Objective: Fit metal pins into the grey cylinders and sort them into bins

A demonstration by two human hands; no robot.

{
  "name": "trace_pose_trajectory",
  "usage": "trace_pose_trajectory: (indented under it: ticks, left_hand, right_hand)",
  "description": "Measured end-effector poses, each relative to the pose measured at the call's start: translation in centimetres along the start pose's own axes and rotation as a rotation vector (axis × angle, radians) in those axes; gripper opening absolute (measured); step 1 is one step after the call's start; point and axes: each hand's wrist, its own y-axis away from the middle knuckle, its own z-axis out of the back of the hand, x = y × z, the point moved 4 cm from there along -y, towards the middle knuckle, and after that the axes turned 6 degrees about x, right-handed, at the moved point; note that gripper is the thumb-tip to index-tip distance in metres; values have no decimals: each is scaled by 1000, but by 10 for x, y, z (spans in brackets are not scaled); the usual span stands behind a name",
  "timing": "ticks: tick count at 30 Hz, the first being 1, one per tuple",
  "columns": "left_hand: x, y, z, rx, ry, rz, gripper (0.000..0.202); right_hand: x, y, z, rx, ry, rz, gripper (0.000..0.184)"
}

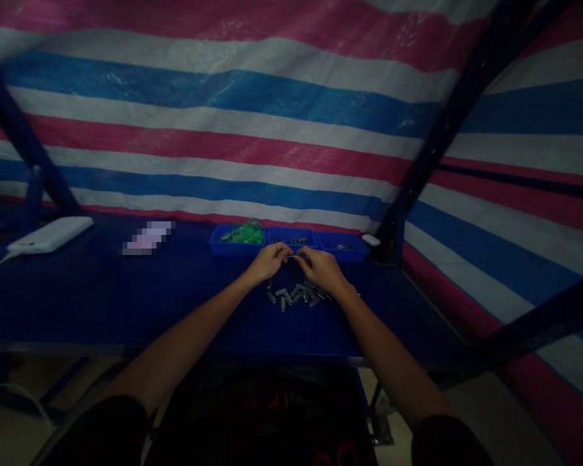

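Whitish slim piece (292, 257) in narrow pinch of left hand (269, 261) and right hand (323, 268), toward back edge of flat dark-blue table (126, 294)

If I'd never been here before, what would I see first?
Probably the big striped sheet, red, white and blue, behind the table. Next, bright green stuff in the leftmost of three blue trays. In front, the left hand and right hand hold a thin pale thing near small grey pieces.

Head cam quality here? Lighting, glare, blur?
Head view: dim overall, darkest at bottom middle; faint glare on the striped sheet; small grey parts soft-edged, fine detail lost; pinkish item on the blue table pixelated.
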Motion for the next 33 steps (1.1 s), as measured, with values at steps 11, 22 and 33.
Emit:
trace_pose_trajectory:
  ticks: [11,22,33]
  left_hand:
    - [-15,-10,-38,237,-553,-273,24]
    - [-12,0,-29,210,-723,-117,20]
    - [-13,4,-30,231,-779,-125,20]
  right_hand:
    - [-84,22,31,-362,92,-747,53]
    - [-67,4,-30,-72,-482,-377,55]
    - [-44,-3,-40,25,-690,-277,54]
